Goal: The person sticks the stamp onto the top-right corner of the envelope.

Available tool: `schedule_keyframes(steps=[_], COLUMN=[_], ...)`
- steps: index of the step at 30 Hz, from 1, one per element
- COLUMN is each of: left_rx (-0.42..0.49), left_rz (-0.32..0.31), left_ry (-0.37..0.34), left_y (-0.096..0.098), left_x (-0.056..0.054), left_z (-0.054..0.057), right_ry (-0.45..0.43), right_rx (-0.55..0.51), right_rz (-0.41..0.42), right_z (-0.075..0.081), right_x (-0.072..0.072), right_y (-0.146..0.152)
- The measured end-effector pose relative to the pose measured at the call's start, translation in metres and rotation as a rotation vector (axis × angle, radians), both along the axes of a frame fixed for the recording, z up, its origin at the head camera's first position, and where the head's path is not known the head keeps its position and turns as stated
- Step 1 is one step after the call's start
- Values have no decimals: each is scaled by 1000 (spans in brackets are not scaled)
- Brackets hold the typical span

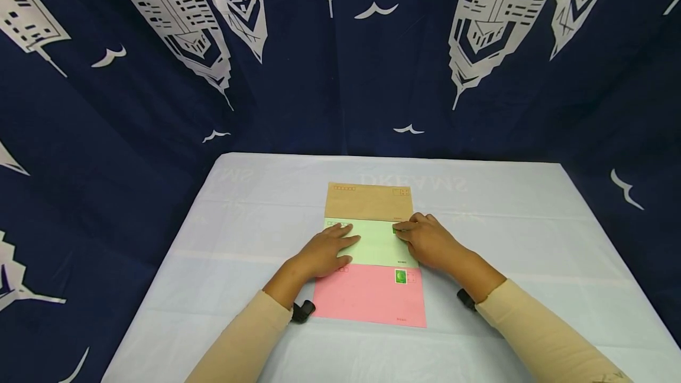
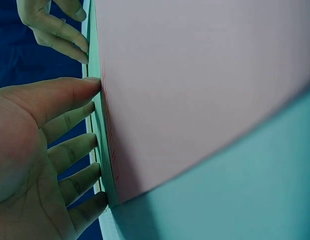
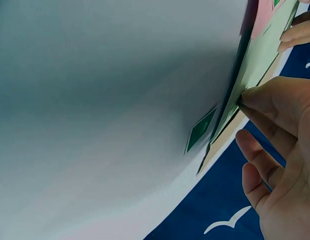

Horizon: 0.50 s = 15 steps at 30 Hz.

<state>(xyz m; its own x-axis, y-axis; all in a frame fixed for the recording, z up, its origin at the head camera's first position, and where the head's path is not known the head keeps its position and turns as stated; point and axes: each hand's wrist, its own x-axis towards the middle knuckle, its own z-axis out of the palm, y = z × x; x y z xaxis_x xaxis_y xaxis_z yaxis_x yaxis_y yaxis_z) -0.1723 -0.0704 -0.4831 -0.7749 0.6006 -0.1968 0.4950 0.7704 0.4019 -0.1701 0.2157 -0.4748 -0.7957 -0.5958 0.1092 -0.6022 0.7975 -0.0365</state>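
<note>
Your left hand (image 1: 327,251), fingers spread, presses the green envelope (image 1: 376,244), likely so it can't slide; your right hand (image 1: 430,242), partly hiding the corner stamp (image 1: 394,230), seems to pinch it between 2 fingertips (image 3: 250,95).

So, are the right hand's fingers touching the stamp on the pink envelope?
Apart. In the head view, a plain gap shows between the right fingers and the green stamp on the pink envelope.

The surface (image 1: 521,229) has a white covering with faint lettering (image 1: 412,183) near the far edge. Dark blue fabric (image 1: 340,87) borders the far, left and right sides, printed with white buildings (image 1: 492,5) and birds (image 1: 375,9).
</note>
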Motion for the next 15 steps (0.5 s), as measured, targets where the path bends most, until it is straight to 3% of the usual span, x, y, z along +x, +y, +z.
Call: schedule_keyframes(steps=[15], left_rx=[9], left_rz=[-4], left_ry=[0], left_y=[-1], left_x=[0], left_z=[0], right_ry=[-3], right_rx=[-12], right_rz=[11], right_z=[1], right_x=[0], right_y=[2])
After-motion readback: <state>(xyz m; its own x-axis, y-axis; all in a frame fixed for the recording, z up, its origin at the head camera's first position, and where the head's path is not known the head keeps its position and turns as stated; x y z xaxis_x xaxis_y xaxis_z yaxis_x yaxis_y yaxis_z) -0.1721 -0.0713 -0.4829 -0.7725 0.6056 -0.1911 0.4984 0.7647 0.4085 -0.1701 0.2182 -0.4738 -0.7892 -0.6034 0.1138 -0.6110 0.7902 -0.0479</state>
